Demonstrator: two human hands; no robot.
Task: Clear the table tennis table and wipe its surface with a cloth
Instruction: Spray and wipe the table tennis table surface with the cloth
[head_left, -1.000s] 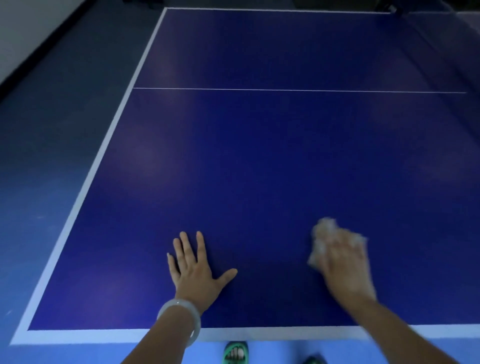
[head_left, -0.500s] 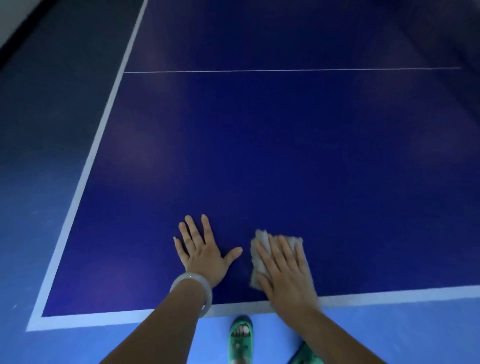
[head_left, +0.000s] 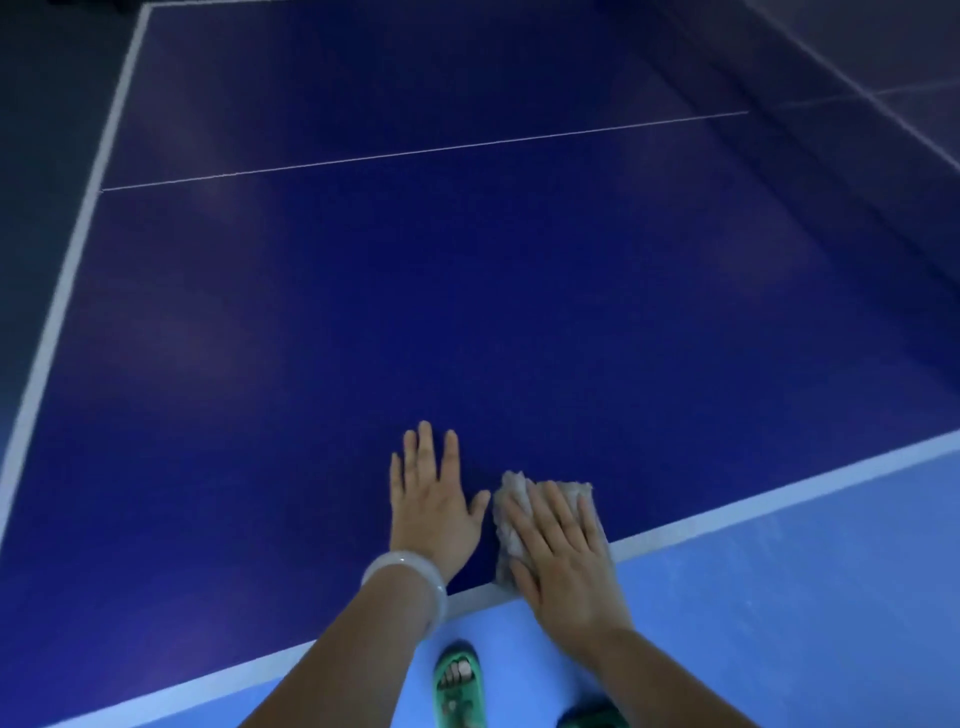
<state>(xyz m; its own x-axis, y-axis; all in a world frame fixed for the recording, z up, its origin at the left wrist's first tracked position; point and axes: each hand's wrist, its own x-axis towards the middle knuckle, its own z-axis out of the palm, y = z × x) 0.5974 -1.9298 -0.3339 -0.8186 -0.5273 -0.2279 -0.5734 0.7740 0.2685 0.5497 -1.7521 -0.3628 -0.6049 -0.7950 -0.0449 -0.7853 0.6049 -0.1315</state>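
Observation:
The dark blue table tennis table (head_left: 467, 322) with white edge lines fills the head view. My left hand (head_left: 434, 501) lies flat on it near the front edge, fingers straight and spread, a pale bangle on the wrist. Just to its right my right hand (head_left: 563, 556) presses a crumpled greyish cloth (head_left: 511, 499) onto the table at the white front line, with straight fingers lying over it. Most of the cloth is hidden under that hand.
A thin white centre line (head_left: 415, 151) crosses the table further away. Light blue floor (head_left: 779, 597) lies below the front edge, where my green sandals (head_left: 460, 686) show. Dark floor runs along the table's left side.
My right hand slid the cloth leftwards from the right until it sits beside my left hand, then back to the front edge line. My left hand stayed flat. The view tilted.

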